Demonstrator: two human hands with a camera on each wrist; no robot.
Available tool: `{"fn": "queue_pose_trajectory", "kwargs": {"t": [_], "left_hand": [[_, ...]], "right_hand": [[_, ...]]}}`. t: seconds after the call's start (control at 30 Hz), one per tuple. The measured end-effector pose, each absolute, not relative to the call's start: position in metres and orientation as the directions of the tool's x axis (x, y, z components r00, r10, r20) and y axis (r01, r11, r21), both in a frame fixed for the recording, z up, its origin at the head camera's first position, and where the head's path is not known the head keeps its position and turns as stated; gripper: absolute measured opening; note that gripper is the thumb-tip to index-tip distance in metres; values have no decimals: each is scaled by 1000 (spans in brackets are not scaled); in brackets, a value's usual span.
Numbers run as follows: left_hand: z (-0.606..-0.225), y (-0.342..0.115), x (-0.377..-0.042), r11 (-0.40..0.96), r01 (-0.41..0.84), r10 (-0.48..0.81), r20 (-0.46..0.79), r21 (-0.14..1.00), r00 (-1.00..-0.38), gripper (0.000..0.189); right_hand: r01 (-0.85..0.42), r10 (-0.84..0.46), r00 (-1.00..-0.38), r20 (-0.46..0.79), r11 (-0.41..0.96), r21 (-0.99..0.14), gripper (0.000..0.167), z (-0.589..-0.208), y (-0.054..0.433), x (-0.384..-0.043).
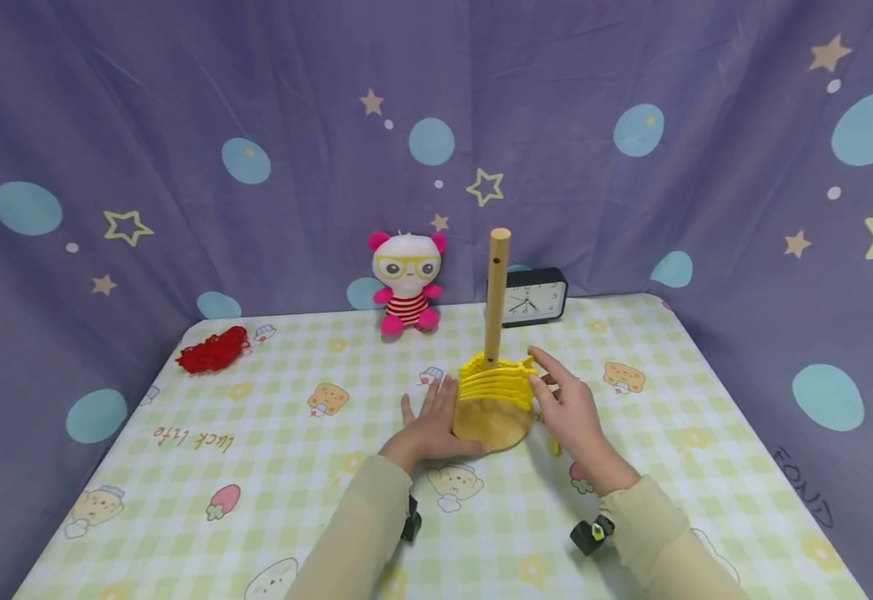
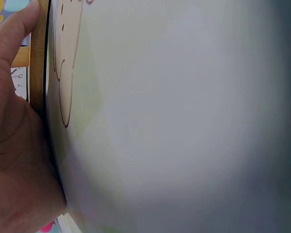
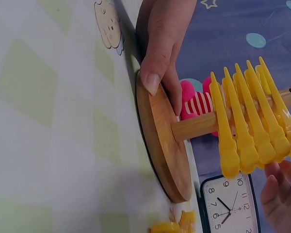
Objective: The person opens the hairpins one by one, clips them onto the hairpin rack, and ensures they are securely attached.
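A wooden stand has a round base (image 1: pixel 493 425) and an upright post (image 1: pixel 496 300). Several curved yellow plastic pieces (image 3: pixel 254 131) with pointed tips are stacked around the post's lower part, above the base. My left hand (image 1: pixel 433 425) rests at the base's left edge, fingers spread and fairly straight, thumb lying on the wood. With thumb and fingertips, my right hand (image 1: pixel 567 408) pinches the right end of a yellow piece at the top of the stack. Part of that grip is cut off in the right wrist view.
Another yellow piece (image 3: pixel 172 226) lies on the table right of the base. Behind the stand are a black-framed clock (image 1: pixel 535 298) and a pink-and-white plush panda (image 1: pixel 407 283). A red mesh bundle (image 1: pixel 214 350) lies at the far left. A purple curtain (image 1: pixel 293 83) hangs behind the table.
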State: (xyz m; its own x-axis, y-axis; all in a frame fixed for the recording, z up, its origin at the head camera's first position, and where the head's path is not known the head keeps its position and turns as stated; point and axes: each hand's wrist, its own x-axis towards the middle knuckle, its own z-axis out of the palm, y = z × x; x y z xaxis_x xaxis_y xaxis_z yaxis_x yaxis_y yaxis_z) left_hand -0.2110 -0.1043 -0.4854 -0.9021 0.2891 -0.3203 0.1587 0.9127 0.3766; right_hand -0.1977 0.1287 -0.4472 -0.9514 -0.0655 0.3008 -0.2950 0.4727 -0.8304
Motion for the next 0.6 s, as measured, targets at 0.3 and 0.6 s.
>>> {"fn": "queue_pose_trajectory", "kwargs": {"t": [0.3, 0.6], "left_hand": [[-487, -105, -212, 912, 154, 287, -324, 380, -901, 122], [-488, -105, -213, 908, 142, 285, -333, 394, -899, 124]], "right_hand": [[-222, -34, -970, 240, 528, -820, 39, -450, 144, -193], [-111, -63, -994, 92, 628, -770, 38, -462, 163, -191]]}}
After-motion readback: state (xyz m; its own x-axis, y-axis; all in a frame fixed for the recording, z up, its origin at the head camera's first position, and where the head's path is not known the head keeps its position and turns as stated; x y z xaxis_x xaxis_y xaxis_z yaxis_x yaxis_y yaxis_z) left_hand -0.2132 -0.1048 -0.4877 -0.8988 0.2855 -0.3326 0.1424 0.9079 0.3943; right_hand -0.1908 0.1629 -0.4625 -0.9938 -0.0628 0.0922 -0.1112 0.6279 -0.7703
